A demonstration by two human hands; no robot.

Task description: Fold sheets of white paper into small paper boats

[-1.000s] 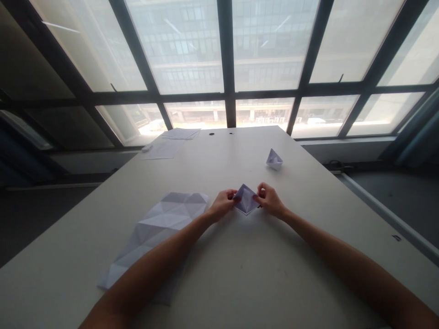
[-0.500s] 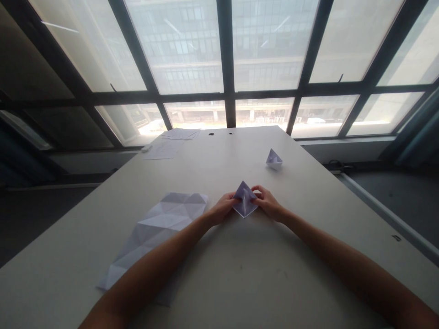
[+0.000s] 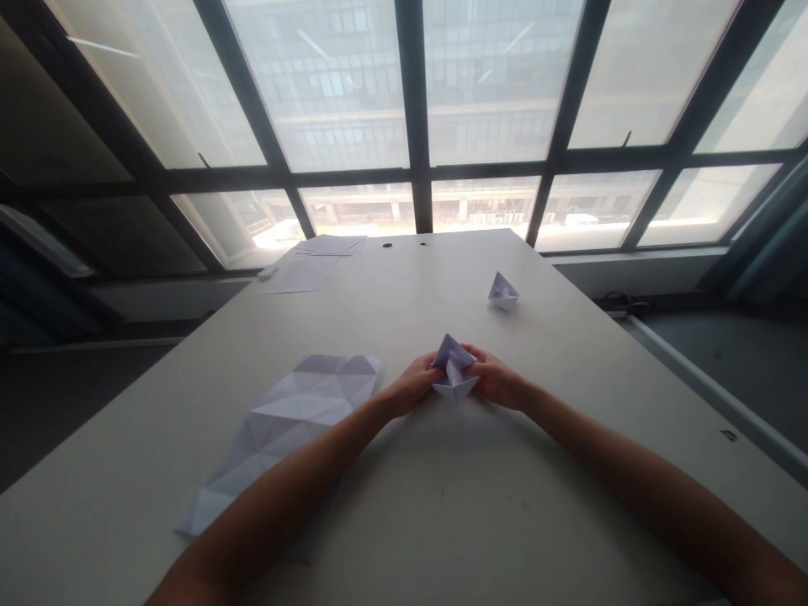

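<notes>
Between my two hands is a small folded white paper boat (image 3: pixel 455 389), its pointed back wall up and its front edge facing me. My left hand (image 3: pixel 415 380) is closed on its left side, the thumb inside the fold. On the right side my right hand (image 3: pixel 496 379) grips it the same way, fingers partly hidden behind the paper. A second paper boat (image 3: pixel 503 295) stands on the table farther off to the right. Left of my hands lies a creased paper sheet (image 3: pixel 303 387), partly covered by my left forearm.
Flat white sheets (image 3: pixel 300 275) lie at the far left of the white table (image 3: pixel 404 303). Two small dark spots, one a round hole (image 3: pixel 387 246), mark its far edge. Large framed windows (image 3: pixel 347 84) rise beyond, with a curtain (image 3: pixel 751 244) at the right.
The held paper has opened from a flatter diamond into a boat shape, its front edge now tipped up and its middle peak showing. Both hands stay in nearly the same place.
</notes>
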